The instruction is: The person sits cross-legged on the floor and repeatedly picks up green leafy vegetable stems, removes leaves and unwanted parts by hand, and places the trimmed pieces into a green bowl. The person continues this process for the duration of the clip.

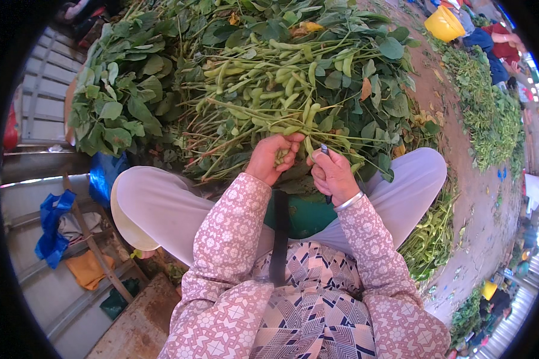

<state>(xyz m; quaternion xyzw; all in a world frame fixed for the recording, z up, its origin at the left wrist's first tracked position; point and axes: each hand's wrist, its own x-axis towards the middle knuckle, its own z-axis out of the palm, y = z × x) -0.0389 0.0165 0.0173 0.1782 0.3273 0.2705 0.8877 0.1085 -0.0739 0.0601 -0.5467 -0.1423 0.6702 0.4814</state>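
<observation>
My left hand (274, 155) is curled around several loose green soybean pods (280, 156), its fingers against a cut soybean stalk (247, 110). Close beside it, my right hand (335, 175) grips a thin dark tool (325, 149), perhaps a small knife or scissors; most of it is hidden in the fist. The right thumb and forefinger touch a pod (309, 147) on the stalk. Beyond both hands lies a heap of soybean plants (269, 80) with pods, stems and leaves. Between my knees, under the hands, a dark green container (301, 217) shows in part.
Leafy plants (117, 98) are piled at the left, near a slatted wall. More plants (431, 238) lie by my right knee. Across the dirt floor (476, 206) are another heap (489, 107), a yellow bucket (444, 24) and a seated person (498, 49). Cloths hang at left.
</observation>
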